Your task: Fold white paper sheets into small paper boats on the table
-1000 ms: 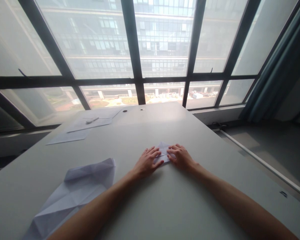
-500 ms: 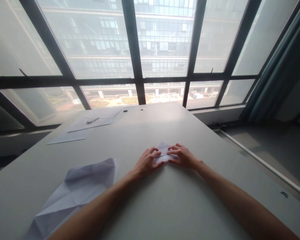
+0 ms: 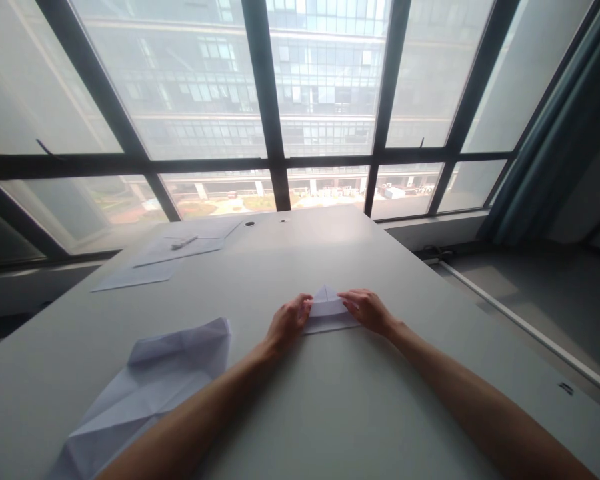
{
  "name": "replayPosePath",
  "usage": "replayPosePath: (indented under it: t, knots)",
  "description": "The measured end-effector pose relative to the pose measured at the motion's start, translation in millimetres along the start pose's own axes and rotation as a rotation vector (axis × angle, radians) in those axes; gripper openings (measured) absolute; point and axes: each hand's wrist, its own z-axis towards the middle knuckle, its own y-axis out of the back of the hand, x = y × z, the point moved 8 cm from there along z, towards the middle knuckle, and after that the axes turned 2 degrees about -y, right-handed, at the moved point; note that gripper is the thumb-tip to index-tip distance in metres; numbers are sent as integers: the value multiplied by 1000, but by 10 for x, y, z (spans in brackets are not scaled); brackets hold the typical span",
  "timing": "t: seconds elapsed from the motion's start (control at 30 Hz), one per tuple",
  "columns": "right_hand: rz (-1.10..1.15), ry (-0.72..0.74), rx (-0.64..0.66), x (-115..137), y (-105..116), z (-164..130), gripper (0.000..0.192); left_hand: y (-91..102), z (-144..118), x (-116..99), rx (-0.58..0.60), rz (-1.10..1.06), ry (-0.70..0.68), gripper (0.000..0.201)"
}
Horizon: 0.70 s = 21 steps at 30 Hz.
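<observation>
The paper [image 3: 328, 308], peaked and crisply folded, lies on the smooth table [image 3: 405, 273], its broad band now uncovered: the left hand [image 3: 287, 320] has drawn back, curled onto one end; the right hand [image 3: 370, 311], half-closed, holds the other. Leftward lies a creased sheet [image 3: 155, 377].

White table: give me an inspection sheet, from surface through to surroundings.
Surface: white table, dark round opening near its far end.
Job's things: folded paper, pointed tip facing the windows.
Clutter: large creased sheet at left; loose sheets farther off, bearing a small white item.
Left hand: at the folded paper's left side.
Right hand: at its right side.
Cables: cable-like tangle right of the table, too small to confirm.
Surroundings: dark-framed windows, blue-grey curtain at right.
</observation>
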Motion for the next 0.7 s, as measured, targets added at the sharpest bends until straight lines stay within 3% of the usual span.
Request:
replayPosePath:
  t: [0.1,0.37,0.57,0.7]
  knots:
    - [12,-6,17,7,-9,-3,29,4,-4,0,-12,33,-14,24]
    - [-108,64,6,91,-15,4,24,2,-10,-164,-2,136,-208,27]
    - [-71,131,127,217,-106,-23,27,-108,-11,-281,154,60,-347,39]
    - [-25,190,149,338,-62,-50,29,-100,-28,-313,166,53,-362,39]
